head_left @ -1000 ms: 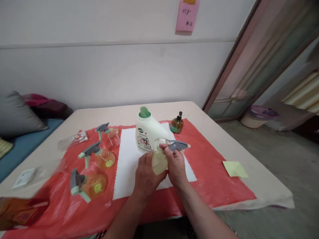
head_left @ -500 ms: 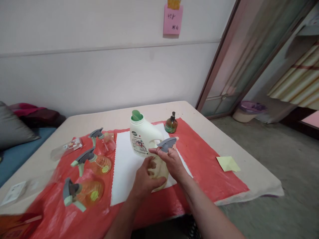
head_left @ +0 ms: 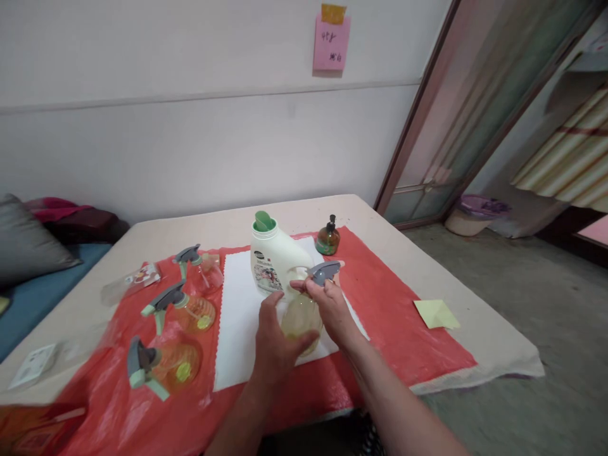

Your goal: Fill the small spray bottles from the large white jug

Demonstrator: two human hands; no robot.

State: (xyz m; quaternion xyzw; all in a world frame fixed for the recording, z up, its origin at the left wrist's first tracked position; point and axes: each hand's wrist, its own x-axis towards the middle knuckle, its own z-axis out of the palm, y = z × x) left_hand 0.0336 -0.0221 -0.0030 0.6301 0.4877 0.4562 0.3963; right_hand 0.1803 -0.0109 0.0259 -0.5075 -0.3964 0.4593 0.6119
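Observation:
A clear spray bottle [head_left: 299, 316] with a grey trigger head [head_left: 325, 271] and yellowish liquid is between my two hands, over a white sheet [head_left: 237, 348]. My right hand [head_left: 335, 310] is closed around its neck, just under the trigger head. My left hand [head_left: 275, 339] curves loosely round the lower body, thumb across the front; whether all its fingers touch is hidden. Right behind stands a white detergent jug [head_left: 273, 259] without a cap, a green spout in its mouth. At the left lie three similar spray bottles [head_left: 178, 366], holding amber or pinkish-looking contents.
A brown pump bottle [head_left: 327, 239] stands at the back right of the red plastic cover [head_left: 399, 329]. A yellow paper note [head_left: 436, 314] lies near the table's right edge. Clear packages [head_left: 130, 284] and an orange pouch [head_left: 35, 430] lie at the left.
My view has turned slightly right. The spray bottle went from tilted to more upright and lower, and my left hand's grip on it has loosened. The right hand stays at the neck.

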